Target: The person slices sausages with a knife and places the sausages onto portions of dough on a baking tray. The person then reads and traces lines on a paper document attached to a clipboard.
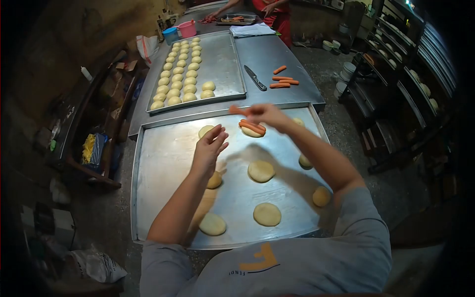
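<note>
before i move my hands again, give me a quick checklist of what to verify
1. Sausage held in the right hand: ok, the fingers are closed on it.
2. Left hand free: ok, fingers spread, nothing seen in it.
3. Left hand not touching the dough piece beside its fingers: cannot tell from this angle.
4. Knife away from both hands: ok, it lies on the table beyond the near tray.
5. Loose sausages in view: ok, four beside the knife.
6. Sausage on the middle dough round: not ok, it is bare.
</note>
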Available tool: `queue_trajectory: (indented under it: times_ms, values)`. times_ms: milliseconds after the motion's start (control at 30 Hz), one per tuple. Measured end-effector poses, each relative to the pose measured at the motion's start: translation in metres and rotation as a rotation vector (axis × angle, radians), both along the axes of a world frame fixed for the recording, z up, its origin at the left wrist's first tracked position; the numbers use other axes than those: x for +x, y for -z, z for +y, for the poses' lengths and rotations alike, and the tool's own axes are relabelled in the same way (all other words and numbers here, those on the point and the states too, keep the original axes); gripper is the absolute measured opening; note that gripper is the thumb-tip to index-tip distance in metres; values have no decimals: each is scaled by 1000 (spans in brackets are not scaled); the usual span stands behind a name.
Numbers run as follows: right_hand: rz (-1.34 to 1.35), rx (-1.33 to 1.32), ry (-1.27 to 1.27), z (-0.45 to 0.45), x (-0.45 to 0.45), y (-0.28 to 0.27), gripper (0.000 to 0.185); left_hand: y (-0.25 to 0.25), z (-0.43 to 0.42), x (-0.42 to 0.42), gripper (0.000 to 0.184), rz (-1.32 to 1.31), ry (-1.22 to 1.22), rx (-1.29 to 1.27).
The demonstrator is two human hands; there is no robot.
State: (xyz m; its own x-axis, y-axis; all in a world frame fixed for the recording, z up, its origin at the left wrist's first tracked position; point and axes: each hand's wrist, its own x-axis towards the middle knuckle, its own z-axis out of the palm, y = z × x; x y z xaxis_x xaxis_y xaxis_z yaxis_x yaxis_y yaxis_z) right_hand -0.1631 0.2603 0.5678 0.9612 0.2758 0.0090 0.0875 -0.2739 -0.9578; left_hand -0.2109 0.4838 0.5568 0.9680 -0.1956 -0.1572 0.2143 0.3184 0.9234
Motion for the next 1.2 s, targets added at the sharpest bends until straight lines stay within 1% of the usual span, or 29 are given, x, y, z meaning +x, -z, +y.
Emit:
queue_trajectory:
  times_ms: [33, 67, 133, 167, 300, 500, 633, 833, 967, 1000, 1133, 1200]
  values:
    - [14, -53, -38, 25, -26, -8, 19, -2, 1, -5, 27, -49, 16, -9]
    - [-255, -101, -66, 45, -39, 3, 16, -4, 3, -10, 27, -97, 33, -17]
    - [-227, 5, -78, 69, -66, 2, 15, -7, 11, -19, 29, -190, 76, -25]
    - [-231, 7, -74, 76, -72, -1, 15, -9, 17, -22, 29, -193, 81, -23]
    - [74, 415, -66, 93, -92, -9, 16, -15, 31, -39, 25, -285, 99, -57]
    - [93, 315, 24, 113, -104, -9, 14, -26, 47, -58, 21, -292, 179, -47]
    - [119, 430, -123, 123, -106, -7, 12, -17, 66, -51, 25, -336, 177, 47]
    - [150, 402, -95, 132, -110, -12, 11, -20, 78, -52, 34, -355, 180, 54]
    - [47, 352, 36, 140, -111, -6, 10, -24, 83, -54, 41, -276, 171, 73]
    - [48, 352, 36, 141, -111, -5, 10, -23, 83, -54, 41, -275, 171, 74]
    - [-113, 143, 27, 142, -113, -6, 16, -23, 84, -55, 47, -279, 141, 103]
    - [-139, 90, 48, 143, -117, -12, 18, -25, 84, -57, 47, -289, 144, 139]
